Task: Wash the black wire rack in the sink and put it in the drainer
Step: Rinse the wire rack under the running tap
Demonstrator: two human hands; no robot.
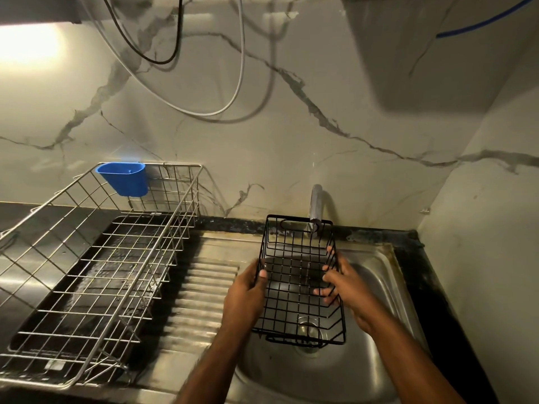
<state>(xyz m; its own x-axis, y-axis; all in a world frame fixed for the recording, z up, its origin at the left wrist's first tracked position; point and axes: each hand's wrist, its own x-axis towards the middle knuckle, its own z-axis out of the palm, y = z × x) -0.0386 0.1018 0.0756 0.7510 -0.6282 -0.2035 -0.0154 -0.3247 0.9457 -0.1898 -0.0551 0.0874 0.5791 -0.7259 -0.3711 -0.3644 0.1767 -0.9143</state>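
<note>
The black wire rack [297, 282], a small rectangular basket, hangs over the steel sink [379, 275] just under the tap [315, 205]. My left hand [248, 293] grips its left long side, thumb over the rim. My right hand [342, 282] holds the right long side, with fingers curled through the wires. The sink's drain shows through the rack's near end. No water stream is visible from the tap. The drainer [96, 258], a large silver wire basket on a dark tray, stands to the left of the sink and holds no dishes.
A blue plastic cup [124, 177] hangs on the drainer's back rim. A ribbed steel draining board [201, 295] lies between drainer and sink. Cables hang down the marble wall behind. A side wall closes in on the right of the sink.
</note>
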